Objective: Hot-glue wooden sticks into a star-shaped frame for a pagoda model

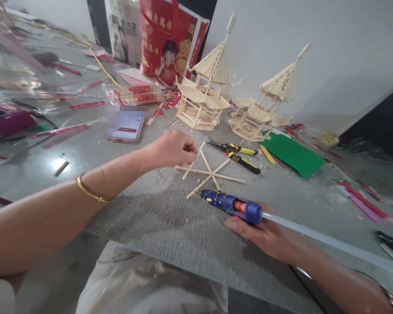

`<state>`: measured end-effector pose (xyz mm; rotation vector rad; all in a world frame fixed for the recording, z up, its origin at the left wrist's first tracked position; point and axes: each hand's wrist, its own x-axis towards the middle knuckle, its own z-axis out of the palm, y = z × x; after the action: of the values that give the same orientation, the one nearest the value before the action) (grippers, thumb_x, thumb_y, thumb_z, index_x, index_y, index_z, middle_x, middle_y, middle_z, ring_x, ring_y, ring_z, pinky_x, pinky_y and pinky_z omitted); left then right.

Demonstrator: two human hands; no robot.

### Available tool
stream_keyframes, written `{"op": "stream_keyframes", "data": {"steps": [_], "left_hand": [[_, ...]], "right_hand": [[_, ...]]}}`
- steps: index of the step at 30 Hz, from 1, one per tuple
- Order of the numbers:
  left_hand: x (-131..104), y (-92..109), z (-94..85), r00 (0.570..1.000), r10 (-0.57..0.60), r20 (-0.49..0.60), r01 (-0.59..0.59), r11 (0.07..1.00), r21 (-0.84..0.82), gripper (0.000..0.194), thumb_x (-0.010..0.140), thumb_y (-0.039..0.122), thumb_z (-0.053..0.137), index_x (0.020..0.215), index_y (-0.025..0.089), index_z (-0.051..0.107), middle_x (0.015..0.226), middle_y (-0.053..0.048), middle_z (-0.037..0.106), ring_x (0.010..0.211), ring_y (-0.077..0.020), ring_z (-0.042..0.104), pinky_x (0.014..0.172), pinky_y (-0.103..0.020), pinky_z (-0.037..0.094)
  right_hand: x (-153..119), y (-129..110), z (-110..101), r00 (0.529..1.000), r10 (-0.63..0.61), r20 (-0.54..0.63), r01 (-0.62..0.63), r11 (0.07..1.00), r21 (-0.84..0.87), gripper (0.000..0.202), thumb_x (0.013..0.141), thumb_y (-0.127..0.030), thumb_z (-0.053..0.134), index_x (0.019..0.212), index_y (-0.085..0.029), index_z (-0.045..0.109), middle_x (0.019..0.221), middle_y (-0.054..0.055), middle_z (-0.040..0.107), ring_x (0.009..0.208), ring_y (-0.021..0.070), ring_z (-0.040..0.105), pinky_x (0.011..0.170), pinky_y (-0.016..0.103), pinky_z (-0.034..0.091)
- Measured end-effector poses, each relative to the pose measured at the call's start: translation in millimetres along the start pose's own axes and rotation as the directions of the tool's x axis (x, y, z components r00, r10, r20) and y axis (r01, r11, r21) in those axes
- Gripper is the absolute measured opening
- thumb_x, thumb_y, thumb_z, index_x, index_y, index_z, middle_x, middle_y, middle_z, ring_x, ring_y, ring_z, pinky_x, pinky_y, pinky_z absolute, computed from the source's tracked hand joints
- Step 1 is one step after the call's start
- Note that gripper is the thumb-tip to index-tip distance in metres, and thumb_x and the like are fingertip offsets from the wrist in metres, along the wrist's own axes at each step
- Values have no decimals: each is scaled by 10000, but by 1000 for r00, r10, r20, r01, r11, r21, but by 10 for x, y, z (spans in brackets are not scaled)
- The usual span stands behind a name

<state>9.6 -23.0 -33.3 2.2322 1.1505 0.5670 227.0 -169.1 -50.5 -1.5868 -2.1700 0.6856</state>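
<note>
Several thin wooden sticks form a star [212,174] that lies flat on the grey table [144,213]. My left hand [178,149] is over the star's left side with its fingers pinched on a short wooden stick [190,168], which slants down toward the star's left arms. On the right, my right hand [265,233] is wrapped round a blue glue gun [227,203]. The gun's nozzle points left, at the star's lower-left arm. A long clear glue stick runs out of its back.
Two wooden stick pagodas [201,102] [265,109] stand behind. Black-and-yellow pliers [239,157] and green card [291,152] lie right of them; a phone [127,125] and packed sticks [137,93] lie left. A red bag [167,43] stands at the back.
</note>
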Motion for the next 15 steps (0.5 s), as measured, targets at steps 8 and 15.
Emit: {"op": "stream_keyframes", "data": {"steps": [8,15], "left_hand": [[-14,20,-4,1000,-13,12,13,1000,-9,135,665,223,576,732,150,667,508,22,605,493,-92,551,501,-206,378],[-14,6,12,999,-8,53,10,999,-36,132,660,231,564,726,156,650,491,39,580,462,-75,509,478,-190,355]], "right_hand": [[18,-26,18,997,-49,59,48,999,18,464,857,-612,425,618,-219,480,618,-8,520,546,125,495,510,253,363],[-82,92,-2,910,-404,-90,368,889,-271,356,866,-536,491,755,-200,445,717,18,530,572,123,496,501,248,365]]}}
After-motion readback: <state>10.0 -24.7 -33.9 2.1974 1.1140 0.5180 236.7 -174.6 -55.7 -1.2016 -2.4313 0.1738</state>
